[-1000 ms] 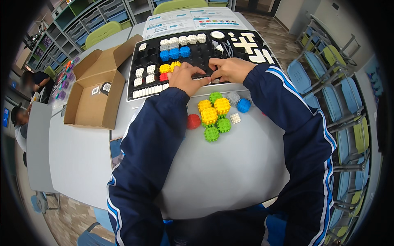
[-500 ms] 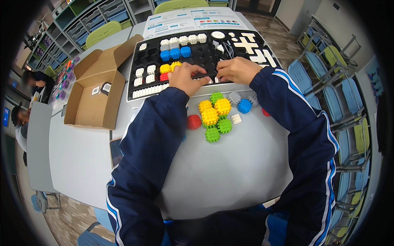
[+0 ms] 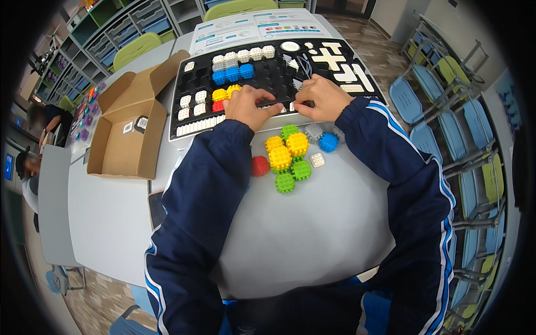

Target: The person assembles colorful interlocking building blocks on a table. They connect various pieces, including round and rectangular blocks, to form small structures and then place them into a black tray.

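Observation:
Both hands are at the near edge of a black compartment tray holding toy building pieces. My left hand rests over the tray beside yellow blocks and red blocks. Its thumb and forefinger are apart, with nothing visible between them. My right hand is closed in a pinch at the tray's front rim. Small white pieces show by its fingertips; what lies inside the pinch is hidden. In front of the tray stands a joined cluster of yellow blocks and green blocks.
Around the cluster lie a red block, a blue block, grey blocks and a white square piece. An open cardboard box stands left. A printed sheet lies behind the tray. Stacked chairs line the right.
The view has shifted slightly, moving the tray and blocks a little leftward in the picture. My right hand's fingers have curled in more; my left hand stays about the same place over the tray.

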Motion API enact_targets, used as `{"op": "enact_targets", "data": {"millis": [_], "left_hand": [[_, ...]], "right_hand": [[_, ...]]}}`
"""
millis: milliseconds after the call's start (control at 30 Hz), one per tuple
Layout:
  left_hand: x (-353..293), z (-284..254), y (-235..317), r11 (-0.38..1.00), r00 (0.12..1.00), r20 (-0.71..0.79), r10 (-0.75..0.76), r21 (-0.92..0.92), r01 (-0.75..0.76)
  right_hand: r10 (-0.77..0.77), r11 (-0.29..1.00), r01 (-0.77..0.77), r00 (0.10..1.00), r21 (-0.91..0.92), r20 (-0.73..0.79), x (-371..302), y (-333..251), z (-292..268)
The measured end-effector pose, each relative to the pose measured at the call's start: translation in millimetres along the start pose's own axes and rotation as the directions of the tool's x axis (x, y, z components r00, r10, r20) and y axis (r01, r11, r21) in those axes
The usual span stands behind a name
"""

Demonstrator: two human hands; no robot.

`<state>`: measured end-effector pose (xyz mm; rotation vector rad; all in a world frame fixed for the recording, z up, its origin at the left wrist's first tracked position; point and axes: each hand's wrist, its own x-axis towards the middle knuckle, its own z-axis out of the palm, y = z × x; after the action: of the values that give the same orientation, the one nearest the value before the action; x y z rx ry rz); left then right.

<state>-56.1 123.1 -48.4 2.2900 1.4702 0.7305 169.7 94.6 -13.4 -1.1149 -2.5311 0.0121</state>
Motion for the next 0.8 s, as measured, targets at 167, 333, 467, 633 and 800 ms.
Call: {"op": "enact_targets", "data": {"millis": [167,333,467,633,800], "left_hand": [[2,2,6,0.999,1.0,0.012,-0.02,0.046,0.019],[3,3,5,0.998,1.0,0.003,-0.009,0.065,0.009],[4,3,5,0.999,0.999,0.032,-0.017,0.03,0.016],[3,0,6,0.999,0.998,0.042,-0.047,-0.017,0.048],[2,2,10,0.998,0.999,0.04,-0.036,0.059,0.034]], "right_hand": [[0.127,0.984,-0.131,0.991,0.119,0.035,-3,-7,3],[0.281,0.854,-0.265,0.959,0.447,0.033,-3,-13,14],[0.348,0.785,-0.37,0.927,0.496,0.141,3,-15,16],[0.354,0.801,-0.418,0.908,0.427,0.224,11,-28,7],[0.301,0.805,-0.365,0.931,0.468,0.208,13,-14,-2]]}}
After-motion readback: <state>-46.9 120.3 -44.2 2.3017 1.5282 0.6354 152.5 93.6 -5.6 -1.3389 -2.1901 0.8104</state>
